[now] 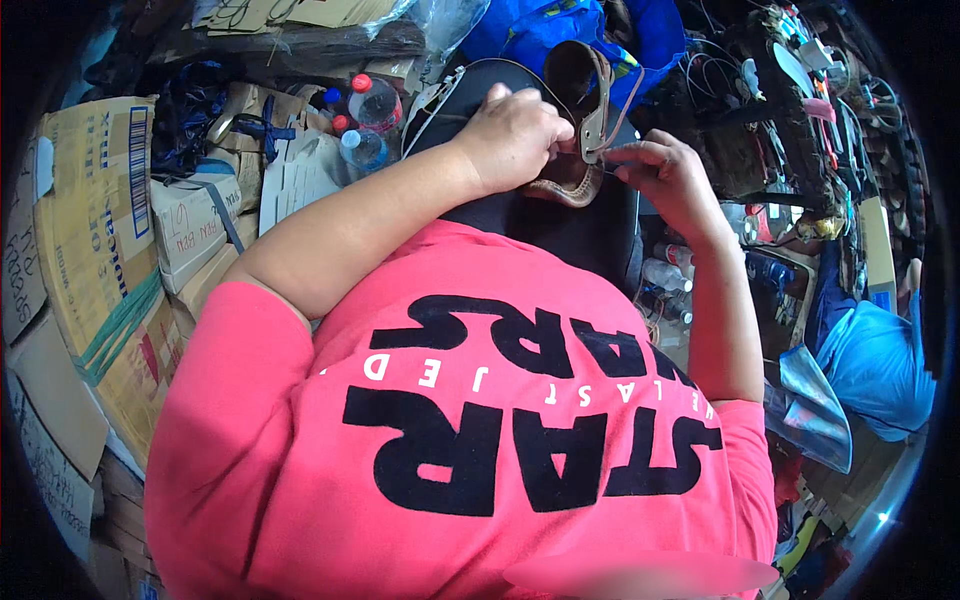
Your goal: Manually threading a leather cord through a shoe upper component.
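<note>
Pink shirt: the wearer's chest and sleeves (560, 540) fill the lower middle, nearest the camera, with black lettering across the front.
Cartons: cardboard boxes (90, 200) lean and stack at the far left, green strapping on one.
Bottles: clear plastic bottles (375, 105) with red and blue caps, just beyond the left forearm.
Left hand: the left hand (515, 135) is curled closed at the shoe's left edge, fingertips seemingly against it; whether it pinches the leather or some small thing, I cannot tell.
Shoe position: the brown shoe (592, 125) sits between the two hands, over a dark surface (468, 95) in front of the body. It lies to the right of the left hand and to the left of the right hand, its long axis running roughly away from the chest. The left hand looks nearer.
Shoe looks: brown leather, a dark hollow opening at the far end, a paler punched strap along the right side, a curved stitched-looking edge toward the wearer.
Blue bag: a bright blue bag (655, 30) lies behind the shoe.
Right hand: the right hand (665, 165) has bent fingers, thumb and forefinger close together just beside the strap; I cannot tell whether they hold anything.
Far right: blue cloth (875, 360) below dark, crowded clutter.
</note>
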`<state>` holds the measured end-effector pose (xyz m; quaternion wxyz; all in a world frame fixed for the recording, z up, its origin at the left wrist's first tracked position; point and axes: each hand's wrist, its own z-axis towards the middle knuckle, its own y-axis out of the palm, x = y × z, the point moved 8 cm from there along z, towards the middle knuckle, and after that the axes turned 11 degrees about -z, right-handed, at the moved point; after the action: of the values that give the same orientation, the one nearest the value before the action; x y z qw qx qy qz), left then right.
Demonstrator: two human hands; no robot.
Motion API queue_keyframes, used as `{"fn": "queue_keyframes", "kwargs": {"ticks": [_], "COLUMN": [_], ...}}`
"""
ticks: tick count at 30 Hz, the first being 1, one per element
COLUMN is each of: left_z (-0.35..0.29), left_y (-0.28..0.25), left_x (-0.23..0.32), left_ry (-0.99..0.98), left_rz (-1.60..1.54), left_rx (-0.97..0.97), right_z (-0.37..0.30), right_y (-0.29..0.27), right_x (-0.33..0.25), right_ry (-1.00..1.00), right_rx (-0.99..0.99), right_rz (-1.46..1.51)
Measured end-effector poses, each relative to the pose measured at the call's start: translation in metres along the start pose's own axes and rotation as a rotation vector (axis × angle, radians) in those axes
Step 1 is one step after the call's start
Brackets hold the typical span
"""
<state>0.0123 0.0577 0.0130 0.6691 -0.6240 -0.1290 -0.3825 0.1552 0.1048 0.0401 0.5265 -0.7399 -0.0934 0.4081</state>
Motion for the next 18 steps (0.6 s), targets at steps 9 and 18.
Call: {"fn": "queue_keyframes", "kwargs": {"ticks": [9, 18], "left_z": [0.038, 0.001], "left_y": [0.005, 0.011], "left_x": [0.006, 0.015], "left_ry": [0.218, 0.084], "left_rz": [0.078, 0.033], "left_rx": [-0.051, 0.099], "right_z": [0.028, -0.001], "right_y": [0.031, 0.038], "right_x": [0.058, 0.052], "right_ry": [0.111, 0.155], "right_rx": [-0.296, -0.091], "right_rz": [0.515, 0.484]}}
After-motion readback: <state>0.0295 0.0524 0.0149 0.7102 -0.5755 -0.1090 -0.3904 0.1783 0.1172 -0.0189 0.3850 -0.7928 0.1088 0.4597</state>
